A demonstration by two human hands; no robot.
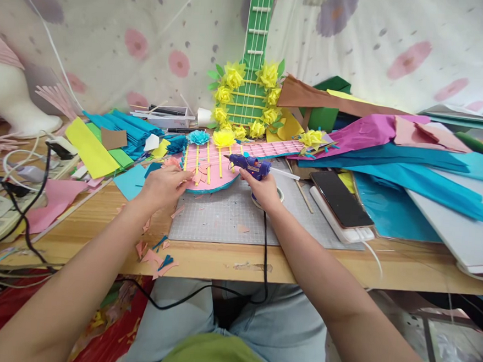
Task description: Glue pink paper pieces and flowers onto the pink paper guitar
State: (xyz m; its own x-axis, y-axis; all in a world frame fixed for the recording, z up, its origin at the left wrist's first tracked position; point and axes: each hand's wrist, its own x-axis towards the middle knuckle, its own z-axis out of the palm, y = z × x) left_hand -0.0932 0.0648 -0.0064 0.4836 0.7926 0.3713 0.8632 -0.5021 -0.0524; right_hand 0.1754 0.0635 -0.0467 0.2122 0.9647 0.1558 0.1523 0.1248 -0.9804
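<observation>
A blue hot glue gun with a white glue stick out of its back is gripped in my right hand, nozzle pointing left over a pink paper guitar. The guitar lies flat, with yellow strips, pink strings and a blue edge. At its left side my left hand has its fingers pinched together at a small salmon-pink paper piece. A salmon paper flower shows just behind that hand. Along the guitar's upper edge sit a blue paper flower and a yellow paper flower.
A green paper guitar ringed with yellow flowers stands upright behind. Beneath my work lies a grey cutting mat. Rightward are a phone on a white power strip and crepe paper. A black cord hangs over the table edge.
</observation>
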